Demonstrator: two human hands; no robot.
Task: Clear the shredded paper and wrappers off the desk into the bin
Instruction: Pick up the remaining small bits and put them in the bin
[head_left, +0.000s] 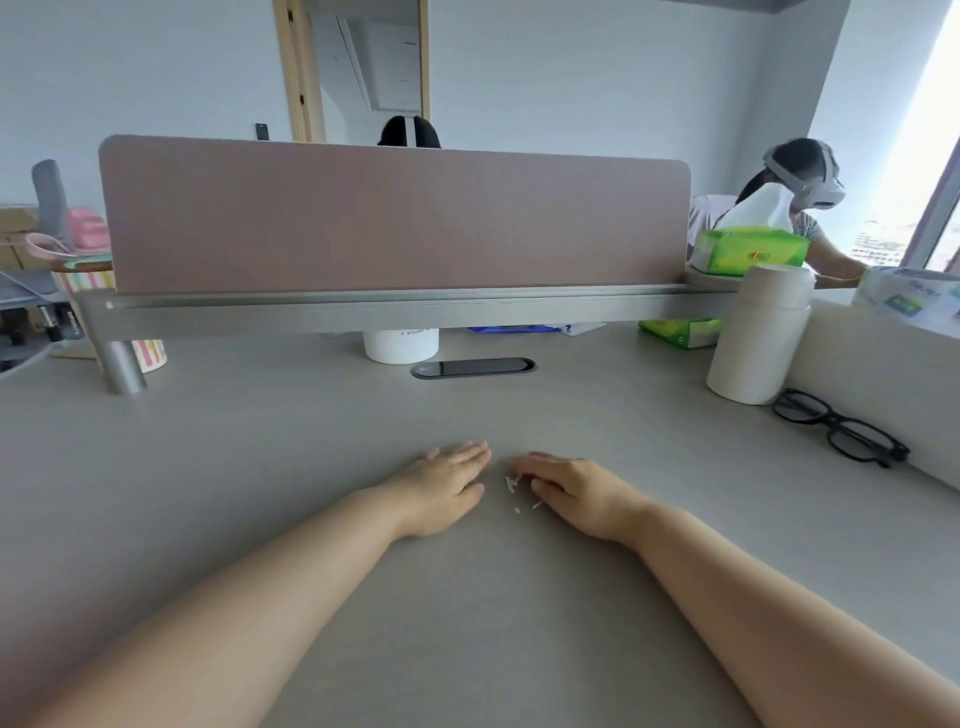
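Both of my hands lie palm down on the grey desk (260, 467), close together near its middle. My left hand (447, 488) is flat with the fingers nearly together and nothing under it that I can see. My right hand (571, 491) is slightly cupped, its fingertips pointing left. A few small white shreds of paper (511, 486) lie on the desk in the gap between the two hands, right at the right hand's fingertips. Two tiny bits (524, 506) lie a little nearer to me. No bin is in view.
A white bottle (753, 338) stands at the right, black glasses (841, 434) beside it. A pink divider (395, 218) on a metal rail crosses the back, with a white cup (401, 345), a cable grommet (472, 368) and green tissue packs (680, 332) near it. Two people sit beyond.
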